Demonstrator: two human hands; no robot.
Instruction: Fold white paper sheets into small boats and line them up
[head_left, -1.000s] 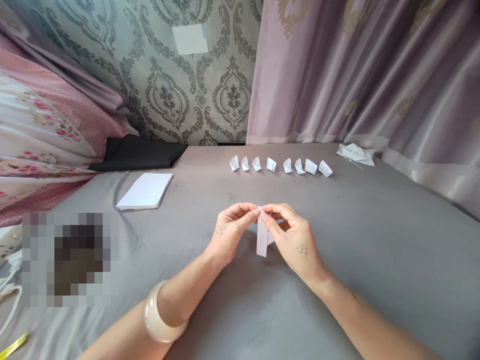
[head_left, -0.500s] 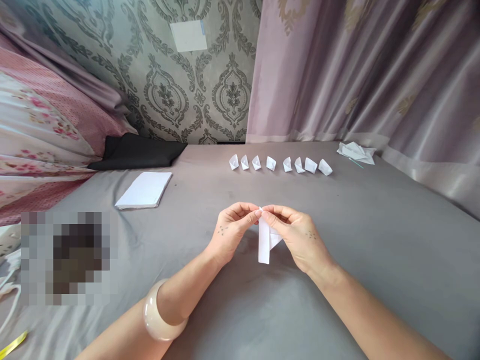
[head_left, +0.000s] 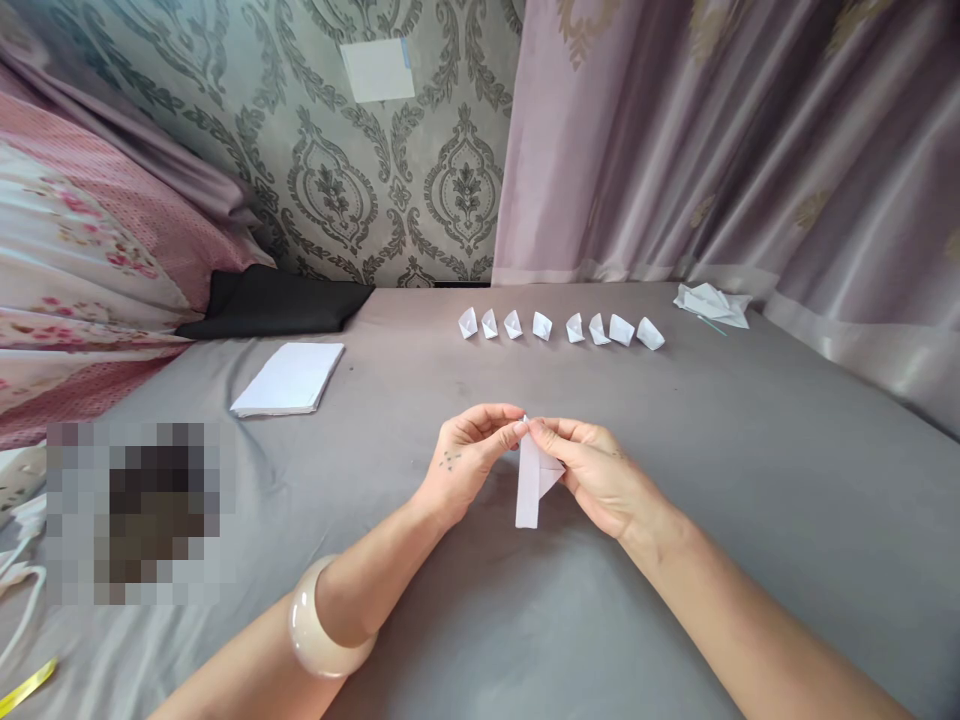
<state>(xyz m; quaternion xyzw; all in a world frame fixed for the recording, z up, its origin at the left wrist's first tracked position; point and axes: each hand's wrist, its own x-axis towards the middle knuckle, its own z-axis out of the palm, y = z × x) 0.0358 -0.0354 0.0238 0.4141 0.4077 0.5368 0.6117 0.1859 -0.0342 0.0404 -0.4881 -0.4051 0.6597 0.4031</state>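
A partly folded white sheet of paper [head_left: 528, 485] is held up above the grey cloth, with a long flat strip hanging down and a triangular flap on its right. My left hand [head_left: 474, 455] pinches its top corner between thumb and fingertips. Close against it, my right hand [head_left: 592, 465] pinches the same top edge from the right, its fingers curled partly behind the paper. The two thumbs nearly meet at the top. Beyond the hands, several small folded paper pieces [head_left: 542, 326] stand in a row.
A stack of white paper [head_left: 289, 380] lies at the left, before a black cloth [head_left: 285, 300]. Loose paper scraps [head_left: 712, 304] sit at the far right by the curtain [head_left: 637, 150]. White cables [head_left: 22, 600] and a yellow strip [head_left: 27, 688] are at the left edge.
My right hand has turned slightly and its thumb has shifted a little to the right along the paper's top. The paper stays in both hands, with more of its flap showing.
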